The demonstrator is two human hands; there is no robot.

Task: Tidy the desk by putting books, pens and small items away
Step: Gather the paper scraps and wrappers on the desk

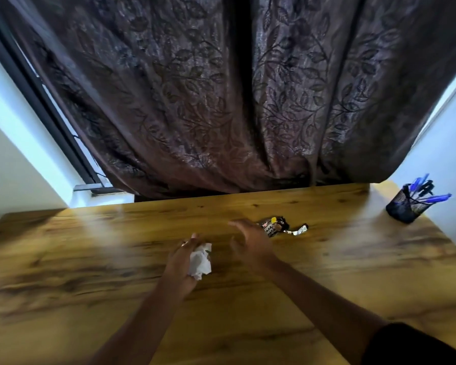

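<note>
1. Two bare hands reach over a wooden desk (pixel 327 259), seen from above and behind.
2. The left hand (pixel 181 262) has its fingers curled round one crumpled ball of white paper (pixel 201 262), held just above the middle of the desk.
3. The right hand (pixel 249 242) holds nothing. Its fingers are spread and loosely bent, blurred, with the fingertips just beside a wrapper; whether they touch it cannot be told.
4. One dark, crinkled snack wrapper (pixel 275 226) lies on the desk beyond the right hand. One small twisted scrap of silver foil (pixel 300 229) lies just right of it.
5. One black mesh pen holder (pixel 406 206) stands upright near the far right corner of the desk. It holds several blue pens (pixel 432 198); the exact count cannot be told.
6. The desk top is yellow-brown wood with dark grain streaks.
7. A dark brown curtain (pixel 221 101) with a leaf pattern hangs behind the far edge of the desk. Pale walls (pixel 13 154) show on either side, and a dark window frame (pixel 37 93) runs along the curtain's left edge.
</note>
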